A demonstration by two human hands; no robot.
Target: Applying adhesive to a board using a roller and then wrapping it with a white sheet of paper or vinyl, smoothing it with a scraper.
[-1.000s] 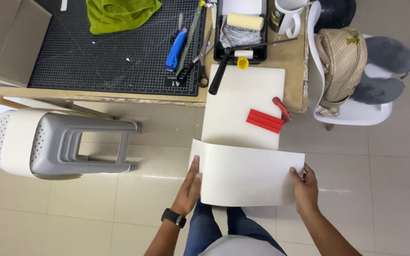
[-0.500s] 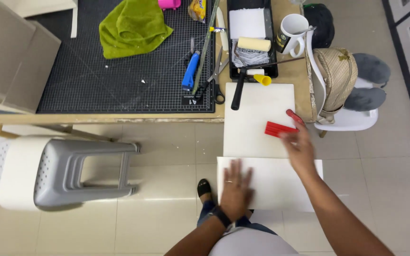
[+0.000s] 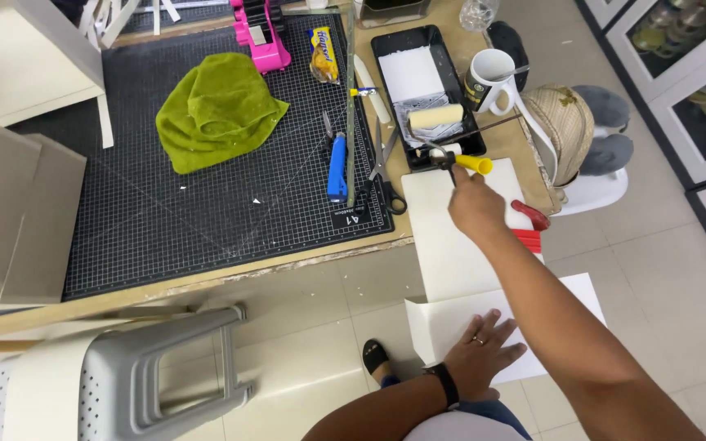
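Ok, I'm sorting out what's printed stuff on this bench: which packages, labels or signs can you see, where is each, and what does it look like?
Snack packet: far edge of the black cutting mat, beside the pink tape dispenser; small, oblong, yellow with dark print.
Mug: right of the black paint tray; white with a dark printed band.
Mat corner marking: near right corner, small white print.
No screens or signs.

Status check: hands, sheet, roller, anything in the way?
Left hand flat on white sheet. Right hand at yellow roller handle, grip unclear. Scissors beside tray.
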